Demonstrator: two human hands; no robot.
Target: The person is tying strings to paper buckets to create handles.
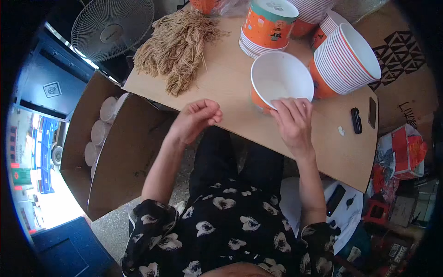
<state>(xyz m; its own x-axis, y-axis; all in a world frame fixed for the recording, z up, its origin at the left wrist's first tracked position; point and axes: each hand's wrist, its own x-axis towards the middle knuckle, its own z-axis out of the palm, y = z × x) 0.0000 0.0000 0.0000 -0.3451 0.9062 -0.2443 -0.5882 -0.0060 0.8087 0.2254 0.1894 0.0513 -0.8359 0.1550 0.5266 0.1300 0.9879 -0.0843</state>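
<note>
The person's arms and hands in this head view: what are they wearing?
Both forearms are bare. The left hand and right hand wear no gloves, and I see no rings, watch or bracelet. Short sleeves of a black top with a pale flower print end near the elbows.

Bare board lies open between the noodle heap on the left and the empty bowl, wide enough for a hand to pass. The bowl stands just in front of one bowl stack and beside a tilted stack, so the far right side is crowded. Nearer the right edge, a black lighter and a phone lie well apart from the bowl, with clear board around them. A cardboard box closes the left side below the board.
</note>
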